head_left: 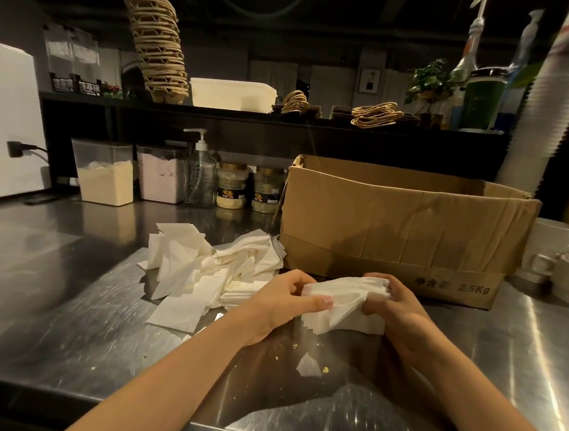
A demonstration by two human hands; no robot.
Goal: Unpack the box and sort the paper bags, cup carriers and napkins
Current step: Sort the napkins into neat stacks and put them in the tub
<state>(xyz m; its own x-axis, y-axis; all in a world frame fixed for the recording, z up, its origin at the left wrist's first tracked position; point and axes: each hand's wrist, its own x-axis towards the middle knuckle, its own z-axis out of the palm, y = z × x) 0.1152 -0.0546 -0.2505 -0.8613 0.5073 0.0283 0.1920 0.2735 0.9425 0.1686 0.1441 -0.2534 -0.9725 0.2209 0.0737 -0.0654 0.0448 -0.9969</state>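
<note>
Both hands hold one stack of white napkins [346, 303] just above the steel counter [46, 290], in front of the open cardboard box [395, 228]. My left hand [284, 301] grips its left end, thumb on top. My right hand [397, 306] grips the right end with curled fingers. A loose pile of white napkins [202, 270] lies spread on the counter to the left. On the back shelf a tall leaning stack of cup carriers [158, 46] stands, with paper bags [376, 115] lying flat further right. The box's inside is hidden.
Two clear bins of powder [106, 174], a pump bottle [201, 170] and two jars [232, 185] line the counter's back. White cups and saucers [561, 260] sit right of the box. A white tub [231, 94] is on the shelf. Crumbs and a napkin scrap [309, 365] lie near me.
</note>
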